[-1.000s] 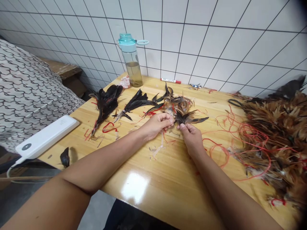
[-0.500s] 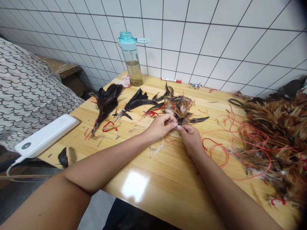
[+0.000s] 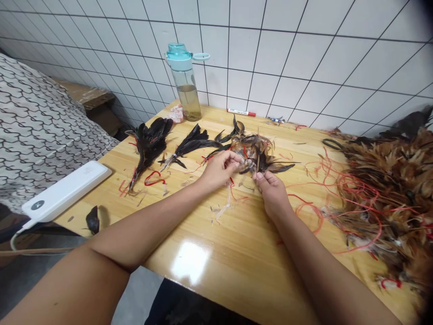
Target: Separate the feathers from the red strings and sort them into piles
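My left hand (image 3: 218,169) and my right hand (image 3: 272,192) meet at the middle of a wooden table (image 3: 216,253). Both pinch a small bundle of brown and dark feathers (image 3: 257,153) lifted just off the wood. The left fingers grip its near left side, and the right fingertips hold its quill end from below. Two piles of black feathers (image 3: 150,140) (image 3: 191,144) lie to the left of my hands. Loose red strings (image 3: 154,178) are scattered around them.
A big heap of brown feathers tangled with red string (image 3: 389,189) fills the table's right side. A teal-lidded water bottle (image 3: 186,83) and a red-capped marker (image 3: 241,112) stand by the tiled wall. A white power bank (image 3: 64,192) lies at the left edge, near a patterned bed cover (image 3: 40,126).
Both hands have moved slightly away from me and lifted the feather bundle; the left hand now grips higher on it. The other piles have not moved.
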{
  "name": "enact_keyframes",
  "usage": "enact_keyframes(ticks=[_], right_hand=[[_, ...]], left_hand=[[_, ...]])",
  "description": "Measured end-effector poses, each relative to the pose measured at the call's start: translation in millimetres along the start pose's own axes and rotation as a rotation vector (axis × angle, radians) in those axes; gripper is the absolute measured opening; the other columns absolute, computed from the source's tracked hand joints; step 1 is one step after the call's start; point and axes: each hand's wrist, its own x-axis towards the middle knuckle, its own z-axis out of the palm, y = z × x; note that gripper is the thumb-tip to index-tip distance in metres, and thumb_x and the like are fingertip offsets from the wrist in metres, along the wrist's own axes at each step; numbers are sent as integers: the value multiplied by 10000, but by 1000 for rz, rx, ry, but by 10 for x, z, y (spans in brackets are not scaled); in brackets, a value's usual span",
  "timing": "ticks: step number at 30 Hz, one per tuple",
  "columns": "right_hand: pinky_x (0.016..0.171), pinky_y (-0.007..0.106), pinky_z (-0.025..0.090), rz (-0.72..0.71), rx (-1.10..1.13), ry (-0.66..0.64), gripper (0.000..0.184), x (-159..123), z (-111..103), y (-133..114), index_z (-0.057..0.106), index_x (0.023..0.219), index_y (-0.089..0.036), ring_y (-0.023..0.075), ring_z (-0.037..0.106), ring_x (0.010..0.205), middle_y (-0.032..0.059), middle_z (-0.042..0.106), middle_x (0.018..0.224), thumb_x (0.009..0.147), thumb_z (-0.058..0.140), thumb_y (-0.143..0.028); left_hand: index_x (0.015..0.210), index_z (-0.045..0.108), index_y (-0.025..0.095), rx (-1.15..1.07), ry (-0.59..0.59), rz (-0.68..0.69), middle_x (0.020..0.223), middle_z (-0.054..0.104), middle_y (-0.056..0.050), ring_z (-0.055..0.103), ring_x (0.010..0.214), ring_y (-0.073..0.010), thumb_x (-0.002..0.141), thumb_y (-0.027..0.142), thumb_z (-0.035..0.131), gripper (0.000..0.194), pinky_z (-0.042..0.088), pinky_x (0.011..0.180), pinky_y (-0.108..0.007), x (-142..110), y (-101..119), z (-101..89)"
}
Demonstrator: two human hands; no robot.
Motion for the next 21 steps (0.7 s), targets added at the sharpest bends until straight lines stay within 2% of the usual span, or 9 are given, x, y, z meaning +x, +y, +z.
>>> enact_keyframes(ticks=[3,5,8,12,16,21], right_hand=[[537,260,331,18,53,47,339,6,2,-29,558,701,-210,107,376,547,-29,499,622,677,632,-540],[512,254,316,33,93,75,362,13,3,-35,545,706,-210,97,349,528,-32,497,621,658,644,-555],[482,246,276,56,144,100,390,26,-2,-25,535,706,-208,85,310,510,-39,484,612,622,679,-561],[475,243,249,70,171,107,385,27,-10,-6,536,700,-204,81,289,502,-50,456,583,620,704,-542],[477,246,265,56,138,112,389,9,0,-13,540,696,-206,86,309,507,-35,504,607,633,698,-556],[512,261,314,26,81,69,367,-1,1,-28,545,691,-213,109,378,532,-22,523,624,678,653,-564]], left_hand=[[861,651,171,351,-25,115,860,618,-39,544,835,-159,791,180,582,99,422,806,-297,45,-49,-55],[860,658,176,494,-66,191,873,620,-53,538,883,-186,814,206,573,102,411,842,-323,43,-65,-58],[895,654,173,612,-99,243,936,620,-83,529,933,-213,844,238,544,138,403,861,-346,16,-88,-38],[856,643,165,698,-111,217,922,609,-95,523,920,-228,832,198,527,123,403,844,-358,9,-115,-44],[769,624,170,580,-61,180,840,588,-64,518,834,-189,821,178,523,114,400,769,-316,38,-77,-81],[765,566,158,40,-20,-40,684,553,16,463,622,-99,794,265,583,113,362,617,-236,34,33,-64]])
